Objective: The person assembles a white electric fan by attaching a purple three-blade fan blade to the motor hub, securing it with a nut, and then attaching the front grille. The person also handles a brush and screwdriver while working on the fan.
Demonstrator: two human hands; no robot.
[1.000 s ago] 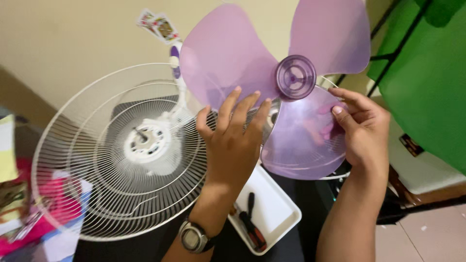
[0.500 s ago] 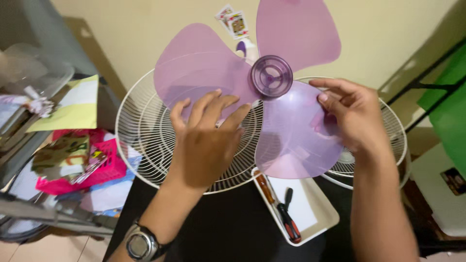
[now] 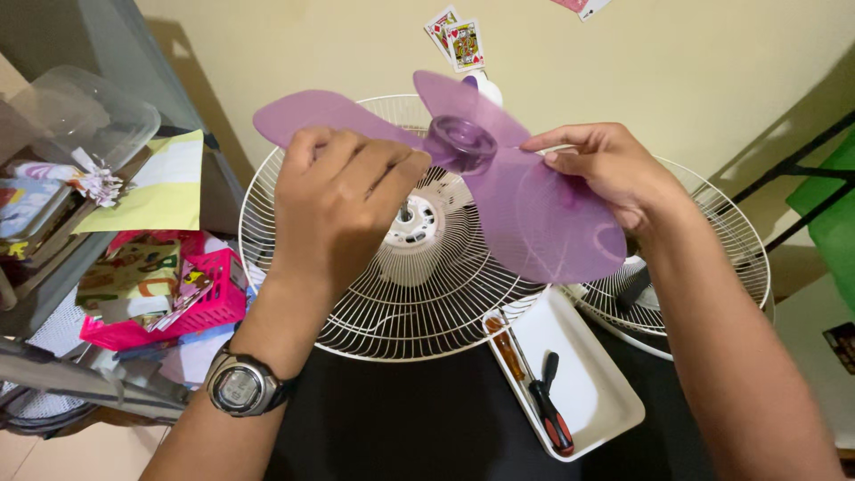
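- Warm, even indoor light; soft shadows fall at ten o'clock on the cream painted wall [image 3: 267,44].
- The translucent purple plastic fan blade [image 3: 543,223] shows faint glare.
- Edges bend slightly; the centre is sharp.

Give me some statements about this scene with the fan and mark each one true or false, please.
1. Both hands hold the purple fan blade. True.
2. The left hand wears a ring. False: no ring shows; a wristwatch sits on that wrist.
3. The white tray holds screwdrivers. True.
4. The blade is already seated on the motor shaft. False: it is held above the white wire grille.
5. The pink basket lies right of the tray. False: it lies left.
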